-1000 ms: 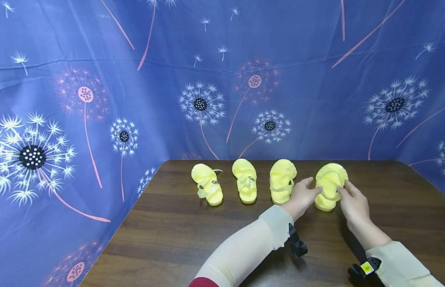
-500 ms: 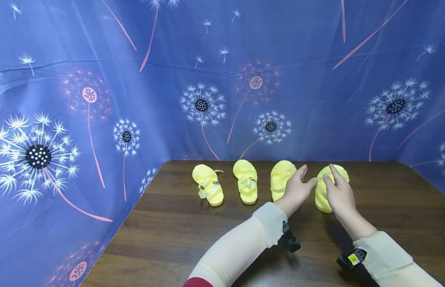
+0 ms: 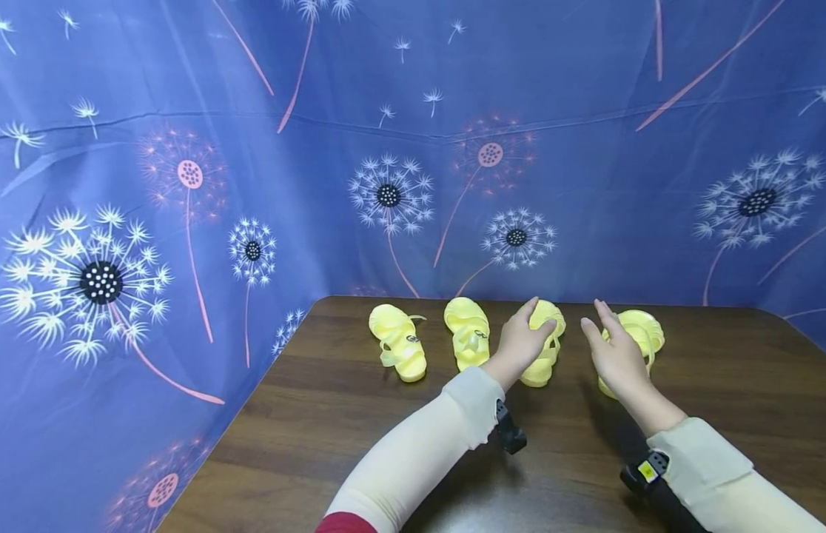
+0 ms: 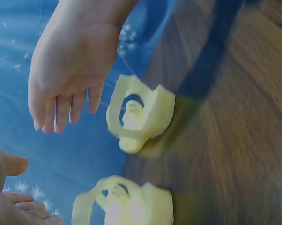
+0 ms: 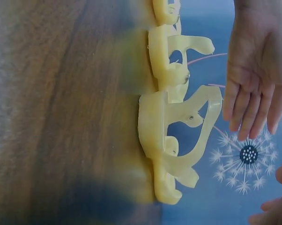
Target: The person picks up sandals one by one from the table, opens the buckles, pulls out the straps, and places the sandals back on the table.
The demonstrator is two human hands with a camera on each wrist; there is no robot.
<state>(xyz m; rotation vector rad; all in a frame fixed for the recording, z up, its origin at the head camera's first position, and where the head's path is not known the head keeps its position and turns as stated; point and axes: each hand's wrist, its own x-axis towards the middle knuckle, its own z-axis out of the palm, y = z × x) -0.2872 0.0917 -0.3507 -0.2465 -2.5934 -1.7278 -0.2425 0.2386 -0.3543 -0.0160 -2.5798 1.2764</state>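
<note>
Several yellow sandals stand in a row on the brown wooden table (image 3: 386, 429). My left hand (image 3: 519, 342) hovers with fingers extended, overlapping the left side of the third sandal (image 3: 538, 370) in the head view. To its right, my right hand (image 3: 618, 357) overlaps the rightmost sandal (image 3: 646, 327), partly hiding it. Both palms face each other with a gap between, and neither holds anything. The left wrist view shows the left hand (image 4: 77, 65) beside an upright-strapped sandal (image 4: 163, 112). Straight fingers of the right hand (image 5: 260, 65) show in the right wrist view, apart from the sandals.
Further left stand two more yellow sandals, the leftmost (image 3: 398, 344) turned slightly and the second (image 3: 468, 333) beside it. A blue dandelion-print cloth (image 3: 586, 185) hangs behind and left of the table. Black wrist cameras (image 3: 509, 429) sit below the cuffs.
Both hands have come off the rightmost sandal and lifted. The left hand has moved left over the third sandal, widening the gap between the hands. The head view has shifted slightly.
</note>
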